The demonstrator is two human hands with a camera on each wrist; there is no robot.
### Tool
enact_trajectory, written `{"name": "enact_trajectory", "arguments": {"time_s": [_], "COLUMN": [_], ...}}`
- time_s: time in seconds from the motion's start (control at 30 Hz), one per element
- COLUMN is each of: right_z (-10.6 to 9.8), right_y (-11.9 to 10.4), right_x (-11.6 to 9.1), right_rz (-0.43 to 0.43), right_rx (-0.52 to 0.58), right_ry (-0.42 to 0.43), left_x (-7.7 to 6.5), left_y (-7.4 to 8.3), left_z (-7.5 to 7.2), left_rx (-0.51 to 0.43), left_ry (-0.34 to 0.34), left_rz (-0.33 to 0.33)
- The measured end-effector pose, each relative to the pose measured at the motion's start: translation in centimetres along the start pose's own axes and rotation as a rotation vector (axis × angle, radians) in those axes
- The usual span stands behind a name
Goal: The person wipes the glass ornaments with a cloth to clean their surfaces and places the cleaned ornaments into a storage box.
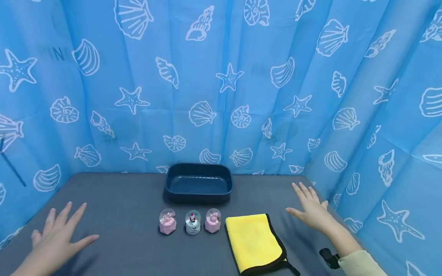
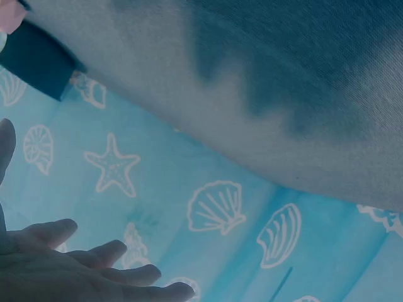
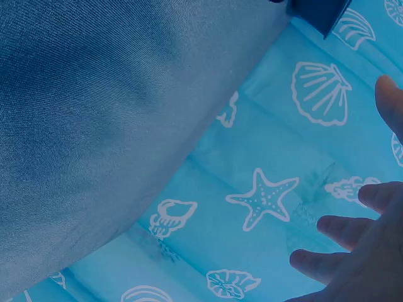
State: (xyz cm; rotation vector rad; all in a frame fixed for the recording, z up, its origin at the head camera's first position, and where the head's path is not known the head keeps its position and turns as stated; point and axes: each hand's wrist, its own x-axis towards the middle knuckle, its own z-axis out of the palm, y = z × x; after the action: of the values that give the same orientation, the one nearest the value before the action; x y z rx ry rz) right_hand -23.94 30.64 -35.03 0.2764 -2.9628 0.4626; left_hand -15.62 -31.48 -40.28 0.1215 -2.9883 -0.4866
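hanging around the far, left and right sides of your workspace, the sky-blue fabric curtain point(image 1: 221, 96) printed with white shells and starfish comes close to the table's edges, so a wide sweep could snag its folds. the table point(image 1: 127, 207), covered in dark grey woven fabric, is flat, but that covering might ruck up if you drag something across it. the navy-blue rounded-rectangular basin point(image 1: 198, 198) sits near the far edge; a low reach there could clip its raised rim and shove it toward the curtain. the folded yellow cloth with black edging point(image 1: 253, 241) lies on the near right part; its black strap point(image 1: 292, 268) trails from a corner and could catch a finger, pulling the cloth askew. your left hand point(image 1: 56, 234) and right hand point(image 1: 314, 212) hang over opposite sides, fingers spread, gripping nothing. smallest are three upright snow globes with clear domes, in a row before the basin: a pink facet-based globe point(image 1: 167, 222) on the left, a white round-based globe point(image 1: 192, 222) in the middle, and a second pink facet-based globe point(image 1: 212, 221) beside the cloth's far left corner. a loose pinch would likely slip on those smooth domes, and careless fingers between neighbours could topple one.
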Motion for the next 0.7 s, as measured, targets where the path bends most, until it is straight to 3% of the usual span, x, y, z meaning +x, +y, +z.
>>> {"name": "enact_trajectory", "arguments": {"time_s": [0.27, 0.5, 0.7], "right_z": [0.3, 0.6, 1.2], "right_y": [-0.3, -0.3, -0.9], "right_x": [0.1, 0.2, 0.1], "right_rz": [-0.005, -0.003, -0.013], "right_rx": [0.007, 0.053, 0.110], "right_ry": [0.044, 0.052, 0.083], "left_x": [0.4, 0.5, 0.5], "left_y": [-0.3, -0.1, 0.6], "left_z": [0.4, 0.8, 1.4], "left_rx": [-0.007, -0.040, -0.095], "left_ry": [0.011, -0.055, -0.089], "left_rz": [0.025, 0.027, 0.079]}}
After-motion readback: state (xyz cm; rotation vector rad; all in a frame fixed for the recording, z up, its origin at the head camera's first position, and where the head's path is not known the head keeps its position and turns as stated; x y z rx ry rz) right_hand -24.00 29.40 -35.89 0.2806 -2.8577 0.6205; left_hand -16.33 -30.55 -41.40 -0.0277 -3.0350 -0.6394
